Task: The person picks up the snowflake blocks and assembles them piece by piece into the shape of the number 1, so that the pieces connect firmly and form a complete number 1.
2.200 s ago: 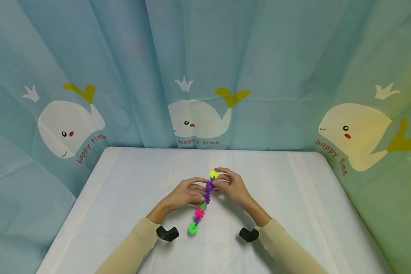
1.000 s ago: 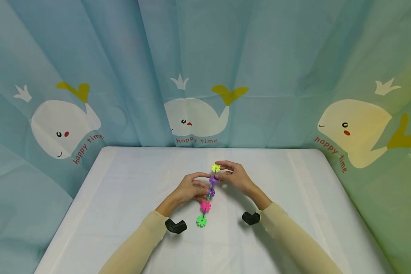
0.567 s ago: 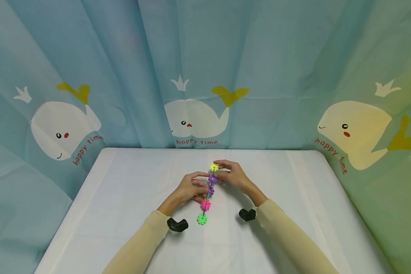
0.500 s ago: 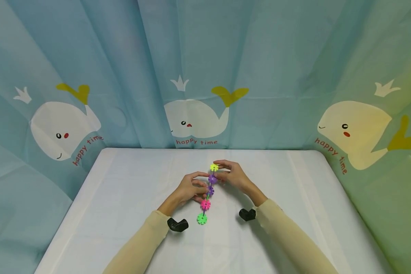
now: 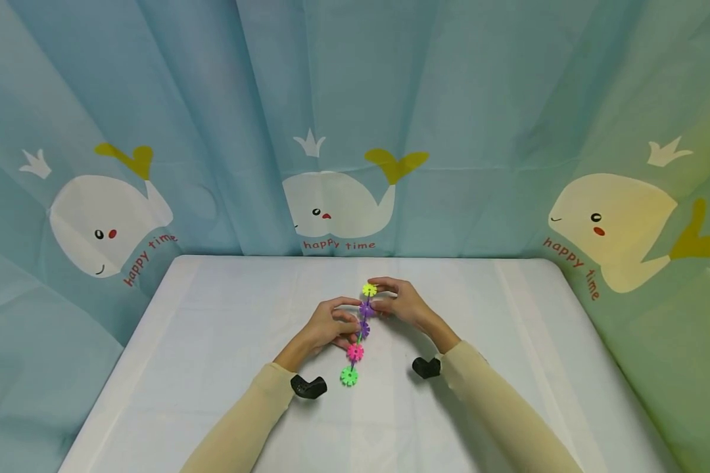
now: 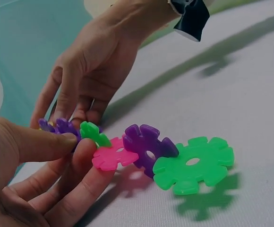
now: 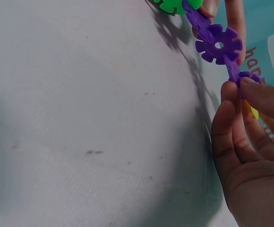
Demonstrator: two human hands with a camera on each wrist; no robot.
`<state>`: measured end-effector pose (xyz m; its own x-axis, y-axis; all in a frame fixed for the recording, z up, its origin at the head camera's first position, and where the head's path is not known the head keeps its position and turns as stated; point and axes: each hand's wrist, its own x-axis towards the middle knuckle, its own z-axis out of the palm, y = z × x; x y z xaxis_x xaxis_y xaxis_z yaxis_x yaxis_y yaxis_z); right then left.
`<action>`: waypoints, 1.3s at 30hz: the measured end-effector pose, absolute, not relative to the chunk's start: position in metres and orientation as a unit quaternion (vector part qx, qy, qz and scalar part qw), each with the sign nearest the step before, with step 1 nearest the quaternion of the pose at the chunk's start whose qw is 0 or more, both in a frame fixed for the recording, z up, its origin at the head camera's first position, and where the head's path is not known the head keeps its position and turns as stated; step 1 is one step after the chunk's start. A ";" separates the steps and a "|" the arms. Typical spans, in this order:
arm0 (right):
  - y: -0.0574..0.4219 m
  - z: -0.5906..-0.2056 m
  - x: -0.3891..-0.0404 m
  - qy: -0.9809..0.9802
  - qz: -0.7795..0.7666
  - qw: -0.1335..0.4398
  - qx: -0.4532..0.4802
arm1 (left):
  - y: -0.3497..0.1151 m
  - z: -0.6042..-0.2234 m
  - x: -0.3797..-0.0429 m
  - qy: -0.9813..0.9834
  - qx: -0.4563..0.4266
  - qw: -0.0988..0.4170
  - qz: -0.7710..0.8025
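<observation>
A chain of interlocking snowflake discs is held up between both hands in the head view. A yellow disc (image 5: 369, 290) is at the far end, with purple discs (image 5: 366, 309) below it, then a pink disc (image 5: 355, 352), and a green disc (image 5: 349, 376) at the near end. My left hand (image 5: 325, 325) pinches the middle of the chain by thumb and finger, at a purple disc. Further up, my right hand (image 5: 407, 306) pinches a purple disc beside the yellow one. In the right wrist view, fingers partly hide the yellow disc (image 7: 255, 112).
A white-covered table (image 5: 260, 289) lies beneath the hands. Behind it hangs a blue curtain (image 5: 479, 118) printed with whales. Black wrist-worn devices, one at the left cuff (image 5: 309, 387) and one at the right cuff (image 5: 426, 368), jut inward.
Since the oldest frame, both hands have moved slightly away with the chain, and it stands more upright in view. Over the last half second, almost nothing has moved.
</observation>
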<state>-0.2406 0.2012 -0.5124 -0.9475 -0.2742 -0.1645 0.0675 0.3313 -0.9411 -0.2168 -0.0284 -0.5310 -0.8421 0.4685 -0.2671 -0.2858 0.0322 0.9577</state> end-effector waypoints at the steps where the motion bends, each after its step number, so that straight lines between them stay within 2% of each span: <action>1: 0.200 -0.512 -0.241 0.804 -0.573 0.150 -0.061 | -0.028 -0.531 -0.217 0.665 0.065 0.271 0.692; 13: 0.193 -0.508 -0.252 0.822 -0.545 0.156 -0.057 | -0.020 -0.528 -0.213 0.659 0.033 0.239 0.712; 26: 0.189 -0.509 -0.257 0.845 -0.503 0.168 -0.070 | -0.020 -0.524 -0.211 0.678 0.022 0.238 0.695; 39: 0.188 -0.509 -0.258 0.842 -0.502 0.175 -0.091 | -0.026 -0.524 -0.213 0.737 0.043 0.215 0.639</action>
<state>-0.2579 0.1885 -0.5087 -0.9220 -0.3288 -0.2046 0.0231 0.4805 -0.8767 -0.2131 -0.0264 -0.5240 -0.9035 0.3383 -0.2631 -0.2126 0.1793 0.9606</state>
